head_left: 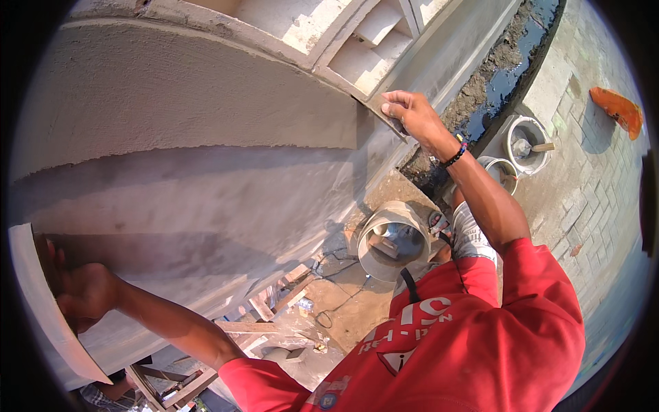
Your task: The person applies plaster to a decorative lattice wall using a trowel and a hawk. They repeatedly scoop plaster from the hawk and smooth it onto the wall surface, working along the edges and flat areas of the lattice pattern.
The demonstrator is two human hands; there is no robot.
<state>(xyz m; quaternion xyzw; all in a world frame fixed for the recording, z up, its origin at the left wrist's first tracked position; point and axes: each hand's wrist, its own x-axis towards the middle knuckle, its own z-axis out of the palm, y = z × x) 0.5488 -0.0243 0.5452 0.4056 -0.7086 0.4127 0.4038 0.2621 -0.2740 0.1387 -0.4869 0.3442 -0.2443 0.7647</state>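
Note:
At the left edge of the view, my left hand [88, 295] is curled against a long, pale, curved board [58, 309], gripping it; some fingers are in shadow. My right hand [415, 118] is closed, with thumb and fingers pinched at the wall's upper corner. A thin dark flat edge shows beneath those fingers, but its kind is unclear. Beside both hands runs the wall [206, 199]. Its upper band is rough grey plaster [185, 89] ending in a ragged line, and a smoother grey surface lies below.
Pale openwork blocks [374, 48] top the wall. Below stands a bucket [395, 240] with grey contents and a tool. Two more buckets [527, 145] [501, 173] sit on paving [590, 206] beside a wet ditch [504, 82]. An orange object [616, 112] lies farther right; timber [182, 388] is at lower left.

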